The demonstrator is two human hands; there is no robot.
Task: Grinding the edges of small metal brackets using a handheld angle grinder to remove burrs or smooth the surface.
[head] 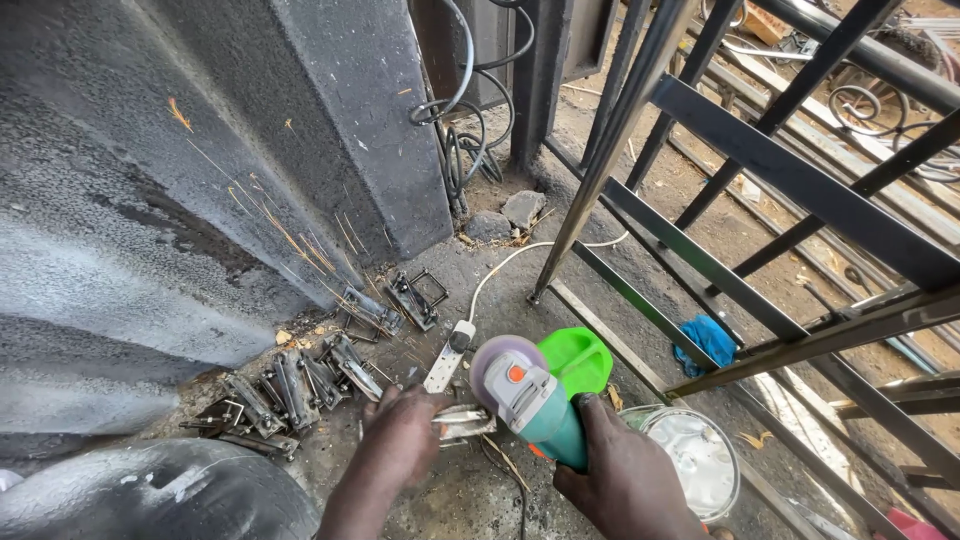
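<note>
my right hand (625, 480) gripped teal angle grinder (535, 400) by body: heavy, stiff, kicked. my left hand (400, 440) pinned small metal bracket (462, 422) flat on floor (480, 270); rigid, sharp-edged, likely hot.

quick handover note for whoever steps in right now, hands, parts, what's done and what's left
Right hand grips the body of a green angle grinder, disc down; sparks fly off to the left along the dark wall.
Left hand pins a small metal bracket on the ground under the disc.
A row of similar metal pieces lies on the ground to the left, by the wall; I cannot tell which of them are ground.
The white extension cord lies just ahead of the hands; a white bucket stands at the right.
In hand: the bracket, mid-grind.
</note>
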